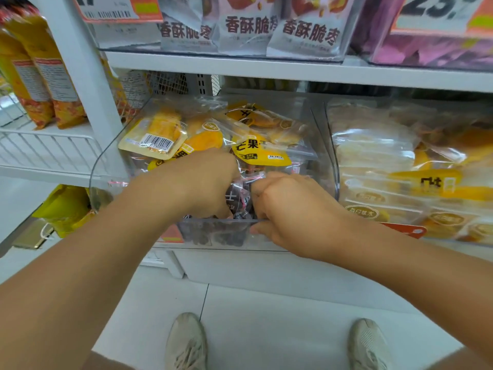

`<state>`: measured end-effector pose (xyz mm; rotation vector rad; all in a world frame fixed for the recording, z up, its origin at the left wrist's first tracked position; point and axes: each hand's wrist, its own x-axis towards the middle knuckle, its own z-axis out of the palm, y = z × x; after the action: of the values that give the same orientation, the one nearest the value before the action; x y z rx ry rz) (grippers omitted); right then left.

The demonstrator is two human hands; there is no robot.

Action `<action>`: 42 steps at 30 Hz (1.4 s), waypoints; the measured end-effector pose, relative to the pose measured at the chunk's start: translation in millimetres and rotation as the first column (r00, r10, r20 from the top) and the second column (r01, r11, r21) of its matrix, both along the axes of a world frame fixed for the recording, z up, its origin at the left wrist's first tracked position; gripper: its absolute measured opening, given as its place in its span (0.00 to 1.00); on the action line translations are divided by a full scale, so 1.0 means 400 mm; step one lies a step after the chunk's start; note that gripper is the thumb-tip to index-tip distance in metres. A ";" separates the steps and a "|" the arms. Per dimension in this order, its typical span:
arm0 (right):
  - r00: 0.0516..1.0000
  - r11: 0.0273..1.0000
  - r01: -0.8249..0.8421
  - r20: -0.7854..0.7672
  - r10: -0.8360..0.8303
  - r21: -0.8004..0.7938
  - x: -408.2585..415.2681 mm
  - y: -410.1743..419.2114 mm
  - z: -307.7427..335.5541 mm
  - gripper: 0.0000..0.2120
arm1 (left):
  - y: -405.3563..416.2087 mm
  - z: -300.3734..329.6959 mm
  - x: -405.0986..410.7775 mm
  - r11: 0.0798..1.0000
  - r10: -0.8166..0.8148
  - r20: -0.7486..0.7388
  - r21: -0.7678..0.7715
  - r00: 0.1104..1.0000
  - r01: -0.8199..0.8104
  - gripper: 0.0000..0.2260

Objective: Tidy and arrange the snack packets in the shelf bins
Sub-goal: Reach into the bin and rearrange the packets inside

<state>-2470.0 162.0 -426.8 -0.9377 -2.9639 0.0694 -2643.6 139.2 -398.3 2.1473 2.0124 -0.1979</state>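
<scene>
At twelve o'clock from my two forearms, on the middle shelf, stands the clear bin (318, 134), holding a loose heap of mango packets (260, 150) over darker packets. One yellow packet (153, 138) lies back side up at ten o'clock in the heap, its barcode showing. My left grip (202, 182) reaches over the bin's front wall, fingers curled down among the wrappers; they are hidden, so I cannot tell whether they grasp anything. My right grip (288, 209), just beside it at three o'clock, has its fingers bent around a dark packet (240, 198) with a clear crinkled top, held upright between the two grips against the inside of the front wall; its lower fingers touch the wall's rim. A neighbouring bin (330, 156) at three o'clock holds pale and yellow packets (378, 188) stacked in flatter layers, with a red tag (408, 231) at its front. On the shelf above (240, 66), at twelve o'clock, white pouches (304, 30) printed with dark characters stand upright, with purple pouches (432, 49) at two o'clock. Orange bags (40, 76) stand on a wire shelf at nine o'clock. At six o'clock, on the tiled floor (266, 316), are two pale shoes (186, 343).
</scene>
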 end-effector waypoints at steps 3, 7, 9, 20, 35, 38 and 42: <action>0.995 0.994 0.066 -0.065 -0.071 -0.087 0.007 0.009 0.020 0.21 | -0.054 -0.033 -0.026 0.977 0.077 0.234 0.176 0.969 -0.120 0.18; 0.902 0.971 0.095 -0.393 -0.176 -0.218 -0.016 0.014 0.022 0.24 | -0.107 -0.057 -0.040 0.931 0.104 0.532 0.246 0.840 -0.271 0.22; 0.928 0.977 0.054 -0.351 -0.125 -0.207 -0.040 0.017 0.021 0.20 | -0.120 -0.063 -0.035 0.921 0.098 0.541 0.269 0.835 -0.283 0.26; 0.643 0.857 -0.103 -0.691 -0.330 -0.505 0.002 0.062 0.073 0.07 | -0.201 -0.037 -0.153 0.927 0.173 0.442 0.230 0.880 -0.298 0.24; 0.835 0.897 -0.059 -0.514 -0.197 -0.439 -0.119 0.032 0.014 0.14 | -0.217 -0.044 -0.205 0.990 0.133 0.431 -0.107 0.892 -0.096 0.38; 0.885 0.910 -0.042 -0.438 -0.158 -0.413 -0.116 0.024 0.027 0.18 | -0.221 -0.034 -0.256 0.956 0.133 0.575 0.141 0.807 -0.257 0.21; 0.867 0.864 -0.140 -0.482 -0.128 -0.483 -0.136 0.018 0.046 0.10 | -0.206 -0.032 -0.310 0.872 0.185 0.404 0.354 0.896 -0.340 0.24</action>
<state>-2524.5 169.2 -408.6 -0.7788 -2.4774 0.9791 -2767.5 56.8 -411.0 1.8875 2.2329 0.6797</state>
